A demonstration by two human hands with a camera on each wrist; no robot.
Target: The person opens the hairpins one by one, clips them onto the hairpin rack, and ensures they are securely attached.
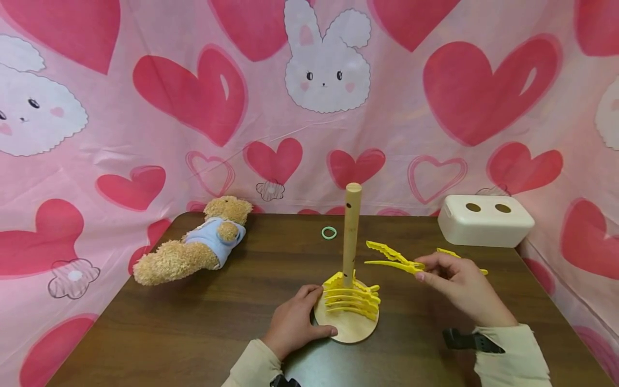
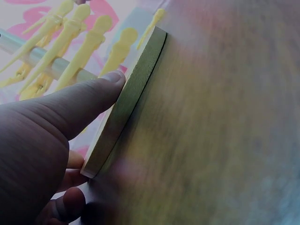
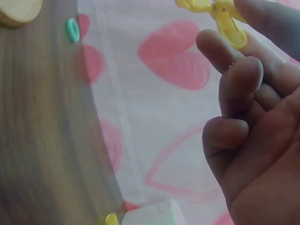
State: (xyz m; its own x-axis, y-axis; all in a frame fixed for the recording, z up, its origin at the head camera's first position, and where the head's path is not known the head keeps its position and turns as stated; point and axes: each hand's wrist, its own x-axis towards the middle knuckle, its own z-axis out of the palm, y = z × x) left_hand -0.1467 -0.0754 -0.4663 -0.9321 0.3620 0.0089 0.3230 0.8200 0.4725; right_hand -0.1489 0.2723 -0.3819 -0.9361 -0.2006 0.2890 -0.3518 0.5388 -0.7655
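Note:
My left hand (image 1: 295, 323) grips the rim of a wooden stand's round base (image 1: 349, 329), thumb at the front and fingers at the left side. The stand's upright post (image 1: 352, 231) has several yellow hair clips (image 1: 352, 301) stacked around its lower end. In the left wrist view, the thumb (image 2: 101, 91) lies against the base's edge. To the right of the post, my right hand (image 1: 466, 287) pinches another yellow hair clip (image 1: 394, 258) by its tail end, its prongs spread and pointing left. Behind that hand, a yellow clip (image 1: 448, 252) on the table is partly hidden.
A light green ring (image 1: 329, 233) lies behind the post. At the back right sits a white box (image 1: 486, 221) with two holes on top. A teddy bear (image 1: 203, 244) in a blue shirt lies at the left of the brown table (image 1: 193, 333). A pink heart-print cloth hangs behind.

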